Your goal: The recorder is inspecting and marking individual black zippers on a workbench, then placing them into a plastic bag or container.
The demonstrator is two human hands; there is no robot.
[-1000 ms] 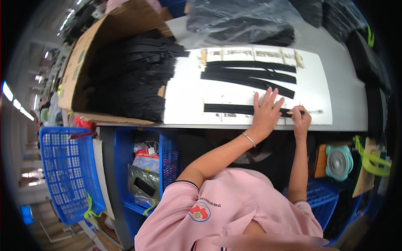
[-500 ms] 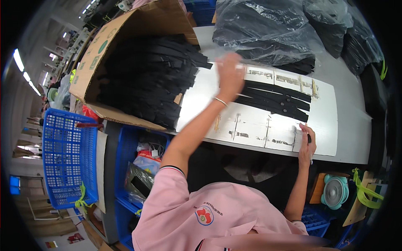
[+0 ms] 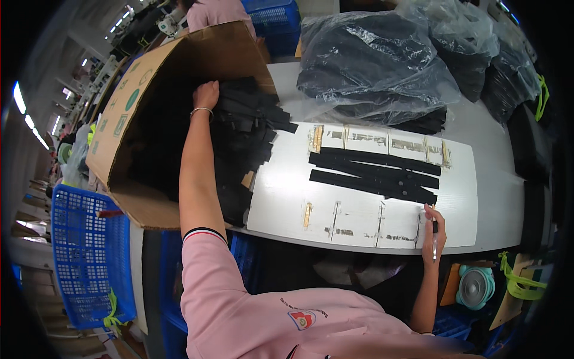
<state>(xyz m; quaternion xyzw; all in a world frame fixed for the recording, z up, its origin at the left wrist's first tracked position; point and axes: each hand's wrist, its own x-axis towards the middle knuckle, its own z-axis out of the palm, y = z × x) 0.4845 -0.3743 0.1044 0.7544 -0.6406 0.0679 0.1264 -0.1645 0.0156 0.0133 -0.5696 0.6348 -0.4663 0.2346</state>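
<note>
My left hand [image 3: 206, 94] reaches far into the cardboard box [image 3: 128, 113], at the upper side of a heap of black fabric strips [image 3: 239, 119]. Its fingers look curled, and the dark cloth hides what they may hold. Several black strips [image 3: 376, 173] lie side by side across a white board [image 3: 281, 203], small round dots showing near their right ends. By those right ends, at the board's front edge, my right hand [image 3: 439, 227] is closed on a pen [image 3: 434, 236], its tip end pointing toward the strips.
Clear plastic bags [image 3: 371, 60] of black goods stand along the back of the table. Tape and dark marks cross the board. A blue basket [image 3: 89, 257] is at the left, and a small teal fan [image 3: 475, 287] at the lower right. Another person's pink sleeve [image 3: 218, 15] shows behind the box.
My left hand has moved left from above the board into the box. My right hand stays by the strips' right ends with the pen. The view has shifted, so the table sits lower.
</note>
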